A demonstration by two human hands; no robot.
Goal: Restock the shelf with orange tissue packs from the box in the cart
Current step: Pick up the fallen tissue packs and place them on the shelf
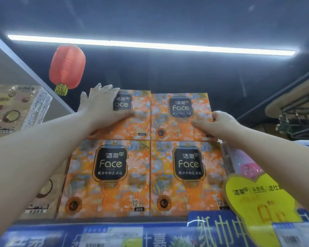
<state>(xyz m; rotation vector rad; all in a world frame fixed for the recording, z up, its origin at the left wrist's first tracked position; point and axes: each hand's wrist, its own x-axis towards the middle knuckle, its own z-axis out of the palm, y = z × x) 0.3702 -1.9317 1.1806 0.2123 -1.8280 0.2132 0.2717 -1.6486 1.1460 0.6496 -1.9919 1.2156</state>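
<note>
High on the blue-edged shelf (96, 234), a person's left hand (103, 102) presses flat, fingers spread wide, on the upper-left orange patterned plastic-wrapped tissue pack (139, 122). Beside it, the upper-right orange tissue pack (180, 120) is pinched at its right edge between the thumb and curled fingers of the right hand (219, 123). Both stand on a lower row of two orange packs (107, 177); an uneven shove or early release could tip either upper pack forward off the stack.
</note>
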